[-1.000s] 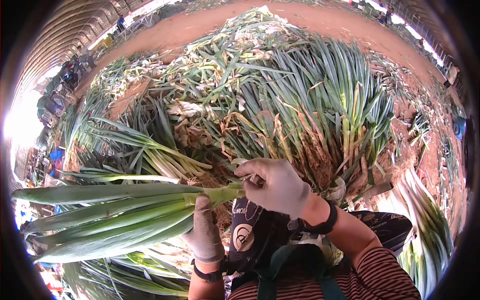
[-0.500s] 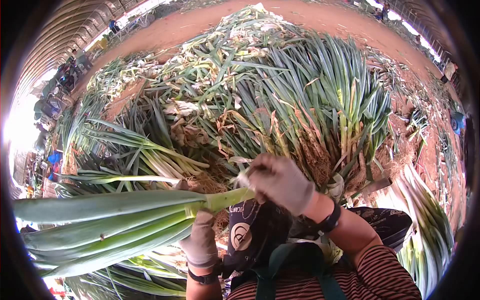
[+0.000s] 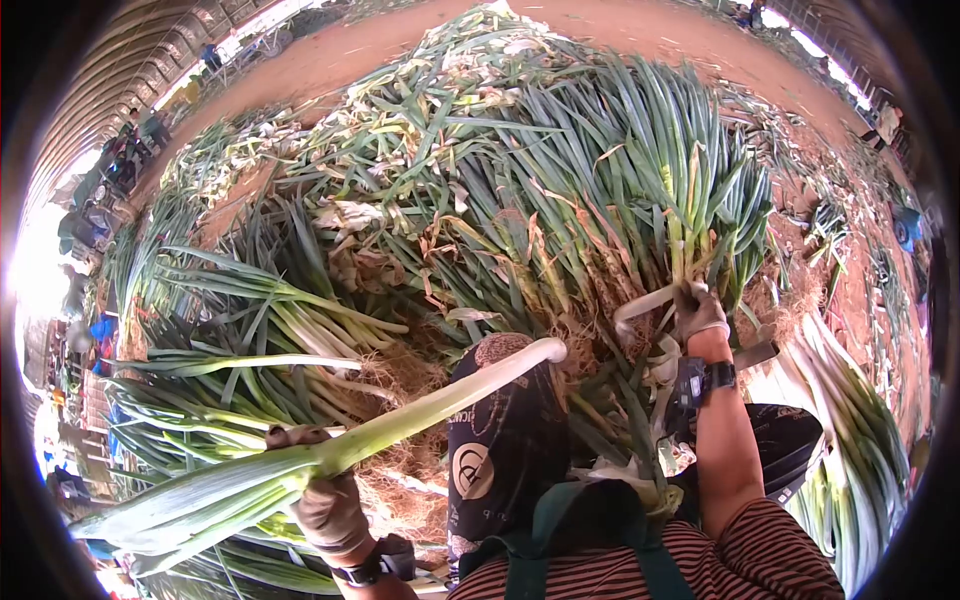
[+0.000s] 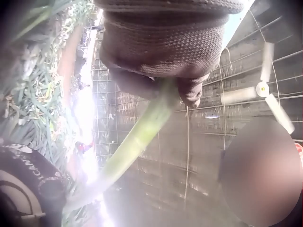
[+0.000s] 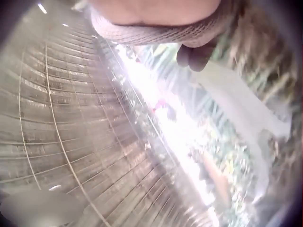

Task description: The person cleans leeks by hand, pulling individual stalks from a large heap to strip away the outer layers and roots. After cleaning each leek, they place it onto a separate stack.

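Observation:
My gloved left hand (image 3: 330, 505) grips a large green onion (image 3: 440, 405) where its leaves meet the pale stem; the leaves point left and the white end rests over my patterned trouser leg. In the left wrist view, the stem (image 4: 139, 137) comes out below the gloved fist (image 4: 163, 47). At the right, my gloved right hand (image 3: 700, 312) pinches a pale strip of peel (image 3: 640, 303) beside the standing onions. The strip (image 5: 236, 99) hangs from the fingertips in the right wrist view, under the glove (image 5: 165, 28).
A big heap of green onions (image 3: 600, 150) and discarded leaves lies in front. More onions (image 3: 260, 285) lie at the left, with roots by the knee. A stack of pale-stemmed onions (image 3: 850, 440) lies at the right, near a flat blade-like piece (image 3: 755, 355). People are far back.
My right hand has moved away from the onion, to the right, with a strip in its fingers. My left hand has moved down and left, and the onion's white stem now shows bare.

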Tool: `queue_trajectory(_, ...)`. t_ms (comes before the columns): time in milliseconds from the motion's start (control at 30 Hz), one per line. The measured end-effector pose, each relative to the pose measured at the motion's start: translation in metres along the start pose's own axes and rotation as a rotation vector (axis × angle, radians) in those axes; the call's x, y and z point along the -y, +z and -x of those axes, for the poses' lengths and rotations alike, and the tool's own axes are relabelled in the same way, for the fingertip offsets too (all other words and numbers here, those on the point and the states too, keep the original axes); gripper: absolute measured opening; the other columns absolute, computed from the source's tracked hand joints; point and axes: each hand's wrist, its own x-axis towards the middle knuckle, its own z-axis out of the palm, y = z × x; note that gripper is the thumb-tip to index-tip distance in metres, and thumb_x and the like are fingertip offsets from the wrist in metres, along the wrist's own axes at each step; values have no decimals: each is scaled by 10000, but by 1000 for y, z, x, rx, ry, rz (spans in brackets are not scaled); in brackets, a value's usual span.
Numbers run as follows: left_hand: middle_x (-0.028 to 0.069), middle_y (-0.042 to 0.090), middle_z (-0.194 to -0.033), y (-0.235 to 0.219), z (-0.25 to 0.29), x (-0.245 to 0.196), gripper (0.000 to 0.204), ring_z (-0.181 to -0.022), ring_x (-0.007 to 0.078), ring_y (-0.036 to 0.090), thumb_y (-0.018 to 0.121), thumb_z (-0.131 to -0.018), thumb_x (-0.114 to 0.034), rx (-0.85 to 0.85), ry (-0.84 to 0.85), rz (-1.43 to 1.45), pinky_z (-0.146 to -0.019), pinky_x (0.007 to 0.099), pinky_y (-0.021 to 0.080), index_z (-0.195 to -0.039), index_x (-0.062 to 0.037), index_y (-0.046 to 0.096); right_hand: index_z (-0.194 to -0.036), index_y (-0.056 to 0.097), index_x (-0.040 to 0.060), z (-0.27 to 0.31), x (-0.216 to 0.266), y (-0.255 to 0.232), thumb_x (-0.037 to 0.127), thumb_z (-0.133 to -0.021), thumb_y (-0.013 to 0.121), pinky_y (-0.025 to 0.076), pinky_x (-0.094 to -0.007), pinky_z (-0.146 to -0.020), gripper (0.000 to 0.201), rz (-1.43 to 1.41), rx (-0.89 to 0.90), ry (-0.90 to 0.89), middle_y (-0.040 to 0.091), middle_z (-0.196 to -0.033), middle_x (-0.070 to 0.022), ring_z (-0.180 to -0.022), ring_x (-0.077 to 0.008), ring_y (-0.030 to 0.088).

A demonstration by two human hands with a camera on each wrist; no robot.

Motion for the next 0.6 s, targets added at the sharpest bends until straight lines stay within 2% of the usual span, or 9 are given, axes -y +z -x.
queue_trajectory(100, 24, 554, -1157, -6, 1, -6, 755, -1112, 199, 526, 875, -654, -104, -25, -41, -7, -1051, 360, 406, -1295, -93, 475, -1100, 572, -29, -13, -26, -9, 77, -877, 631, 584, -346, -735, 254, -1152, -208, 1006, 674, -970, -129, -854, -246, 660)
queue_trajectory(133, 25, 559, -1161, -10, 0, -5, 744, -1113, 199, 526, 877, -652, -107, 5, -39, 1, -1050, 360, 406, -1286, -92, 486, -1161, 539, -26, -5, -26, -11, 101, -871, 644, 581, -341, -740, 333, -996, -11, 899, 656, -1038, -140, -869, -254, 658)
queue_trajectory(200, 27, 569, -1167, -19, 0, -5, 722, -1116, 199, 526, 881, -648, -113, 64, -51, 9, -1050, 361, 406, -1266, -90, 508, -1284, 474, -18, 7, 83, -21, 149, -859, 668, 575, -330, -749, 496, -655, 287, 612, 620, -1176, -162, -899, -270, 653)
queue_trajectory(267, 38, 581, -1167, -34, -4, -6, 687, -1118, 201, 528, 870, -656, -100, 125, -106, 21, -1042, 359, 412, -1251, -88, 527, -1390, 381, 10, 14, 160, -17, 216, -834, 692, 563, -342, -790, 669, -173, 616, 147, 496, -1363, -186, -917, -278, 652)
queue_trajectory(333, 44, 583, -1168, -47, -10, -1, 685, -1119, 202, 527, 858, -670, -91, 205, -98, 47, -1035, 359, 415, -1265, -90, 519, -1351, 462, 18, 25, 192, 6, 123, -804, 694, 561, -330, -784, 603, -34, 726, -160, 516, -1354, -168, -919, -218, 669)
queue_trajectory(400, 53, 587, -1180, -31, -12, 3, 745, -1115, 195, 539, 840, -694, -82, 255, -156, 153, -1045, 368, 413, -1341, -91, 471, -1311, 494, 12, 39, 180, 50, 120, -786, 700, 541, -336, -834, 574, 96, 604, -596, 557, -1292, -162, -980, -246, 650)
queue_trajectory(467, 63, 587, -1201, -14, -9, 3, 784, -1131, 191, 539, 838, -700, -93, 250, -233, 250, -1051, 377, 414, -1376, -93, 442, -1268, 517, 34, 45, 169, 65, 186, -809, 681, 497, -374, -895, 511, 67, 724, -527, 589, -1232, -163, -988, -301, 639)
queue_trajectory(500, 86, 583, -1228, -1, -5, 3, 787, -1132, 202, 557, 825, -732, -180, 146, -249, 198, -1037, 396, 436, -1397, -74, 418, -1247, 528, 45, 46, 169, 68, 220, -821, 671, 475, -393, -926, 482, 50, 786, -494, 604, -1202, -163, -992, -329, 633)
queue_trajectory(600, 103, 586, -1235, 13, 6, 8, 745, -1114, 220, 578, 791, -772, -274, -52, -161, -59, -1004, 404, 468, -1384, -55, 429, -1128, 567, 60, 55, 174, 64, 192, -804, 677, 478, -411, -882, 367, 24, 616, -514, 655, -1051, -115, -974, -312, 630)
